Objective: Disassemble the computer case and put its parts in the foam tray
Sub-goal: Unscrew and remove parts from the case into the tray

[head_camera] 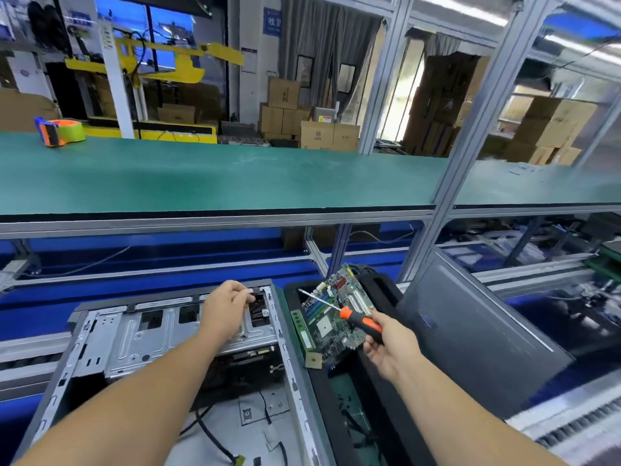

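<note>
The computer case (174, 364) lies on its side with the open face up, low and left in the head view, its metal drive cage (161, 334) spanning the far half. All places below are given from this case.

The left hand (225, 306) reaches over the drive cage to the case's far right corner, where its curled fingertips pinch a small dark part (253, 291) just at the case's far rim; what that part is cannot be made out. Loose black cables (215, 435) trail across the case floor on the near side of the cage.

Just right of the case sits the black foam tray (376, 391), its edge running alongside the case wall. A green motherboard (336, 314) rests tilted in the tray's far end, with a green memory stick (300, 327) standing along its left side, nearest the case.

The right hand (391, 348) is above the tray, to the right of the case, with its fingers wrapped round the orange-and-black handle of a screwdriver (349, 316); the shaft points back toward the case, over the motherboard.

Farther right of the tray a grey side panel (477, 334) leans at a slant. Beyond the case, on the green bench (235, 176), a tape dispenser (60, 131) stands far to the left
</note>
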